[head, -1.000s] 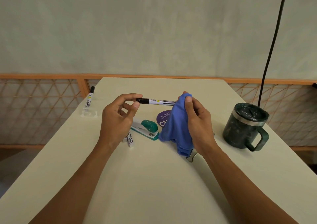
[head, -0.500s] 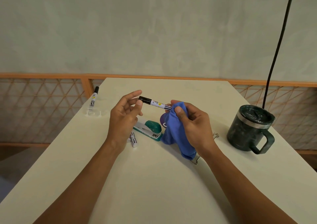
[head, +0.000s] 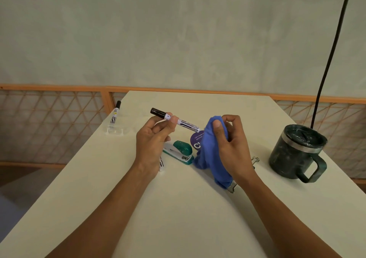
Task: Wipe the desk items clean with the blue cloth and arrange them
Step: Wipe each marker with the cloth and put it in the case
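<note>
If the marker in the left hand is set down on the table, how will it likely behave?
The marker looks round and smooth, so it would probably roll. It seems light and stiff: the left hand pinches it lightly and it shows no bend.

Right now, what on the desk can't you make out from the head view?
All in the head view:
The purple label: print mostly covered by the blue cloth in the right hand.
The held marker: label print too small to read.
The marker on the desk: mostly behind the left hand and wrist.
A metal clip: partly behind cloth and right forearm.
The black cable: cut off by the top edge.
</note>
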Action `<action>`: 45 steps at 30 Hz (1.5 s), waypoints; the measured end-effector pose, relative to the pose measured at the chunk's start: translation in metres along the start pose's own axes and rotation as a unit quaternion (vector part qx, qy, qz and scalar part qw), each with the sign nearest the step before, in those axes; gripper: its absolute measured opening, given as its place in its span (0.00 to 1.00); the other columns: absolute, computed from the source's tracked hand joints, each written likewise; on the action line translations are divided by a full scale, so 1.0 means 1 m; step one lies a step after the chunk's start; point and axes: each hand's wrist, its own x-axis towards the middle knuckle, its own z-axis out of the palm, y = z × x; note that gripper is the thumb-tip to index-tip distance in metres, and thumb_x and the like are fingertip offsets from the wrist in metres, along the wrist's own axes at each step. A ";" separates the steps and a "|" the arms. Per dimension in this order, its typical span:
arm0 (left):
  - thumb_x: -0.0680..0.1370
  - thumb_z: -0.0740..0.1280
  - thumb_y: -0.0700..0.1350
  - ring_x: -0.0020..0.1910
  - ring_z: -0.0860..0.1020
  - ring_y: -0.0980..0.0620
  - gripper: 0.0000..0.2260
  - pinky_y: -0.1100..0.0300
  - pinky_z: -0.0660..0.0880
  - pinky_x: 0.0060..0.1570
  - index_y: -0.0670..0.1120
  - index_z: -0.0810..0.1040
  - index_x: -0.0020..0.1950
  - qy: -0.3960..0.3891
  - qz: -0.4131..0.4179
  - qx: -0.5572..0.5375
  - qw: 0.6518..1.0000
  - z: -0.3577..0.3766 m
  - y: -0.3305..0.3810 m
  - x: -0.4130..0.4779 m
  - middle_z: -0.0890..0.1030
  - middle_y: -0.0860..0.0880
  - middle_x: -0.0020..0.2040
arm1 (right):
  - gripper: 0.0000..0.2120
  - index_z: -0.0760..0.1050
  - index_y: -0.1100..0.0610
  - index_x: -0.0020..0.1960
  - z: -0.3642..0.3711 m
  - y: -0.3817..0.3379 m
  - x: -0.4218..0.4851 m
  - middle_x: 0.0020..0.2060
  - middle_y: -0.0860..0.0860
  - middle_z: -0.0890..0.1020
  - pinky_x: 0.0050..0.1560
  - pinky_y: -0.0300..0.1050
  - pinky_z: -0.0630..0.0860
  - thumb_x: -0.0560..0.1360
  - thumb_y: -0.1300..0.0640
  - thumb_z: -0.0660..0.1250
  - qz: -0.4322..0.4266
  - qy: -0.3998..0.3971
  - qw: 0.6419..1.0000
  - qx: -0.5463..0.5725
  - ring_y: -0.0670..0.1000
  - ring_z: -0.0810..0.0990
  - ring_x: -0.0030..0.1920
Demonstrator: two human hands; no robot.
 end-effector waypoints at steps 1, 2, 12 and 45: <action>0.79 0.76 0.49 0.53 0.85 0.60 0.14 0.62 0.79 0.50 0.51 0.86 0.64 -0.011 0.008 0.005 1.000 -0.001 0.001 0.001 0.89 0.54 0.56 | 0.08 0.70 0.40 0.59 -0.002 0.000 0.001 0.52 0.37 0.82 0.55 0.55 0.83 0.86 0.38 0.58 0.008 0.000 1.000 0.001 0.43 0.84 0.54; 0.80 0.75 0.49 0.56 0.85 0.59 0.14 0.62 0.81 0.52 0.51 0.85 0.66 -0.025 0.015 0.006 1.000 -0.002 0.001 0.001 0.89 0.55 0.58 | 0.09 0.71 0.39 0.59 -0.004 -0.001 0.002 0.51 0.34 0.81 0.55 0.49 0.81 0.87 0.38 0.55 0.025 -0.005 1.000 0.018 0.38 0.82 0.54; 0.81 0.74 0.53 0.57 0.85 0.56 0.17 0.53 0.84 0.61 0.54 0.85 0.69 -0.097 0.075 0.164 0.979 -0.006 0.002 -0.001 0.88 0.56 0.58 | 0.12 0.72 0.40 0.60 -0.011 -0.006 0.003 0.60 0.45 0.76 0.55 0.35 0.79 0.88 0.58 0.62 -0.100 -0.020 0.994 -0.035 0.42 0.79 0.60; 0.82 0.73 0.50 0.50 0.87 0.47 0.09 0.58 0.85 0.49 0.51 0.89 0.60 -0.157 0.061 0.193 0.967 0.001 0.005 -0.012 0.89 0.49 0.46 | 0.09 0.81 0.54 0.62 -0.006 0.000 0.000 0.58 0.47 0.80 0.53 0.32 0.75 0.83 0.60 0.72 -0.186 0.064 0.971 -0.135 0.44 0.80 0.56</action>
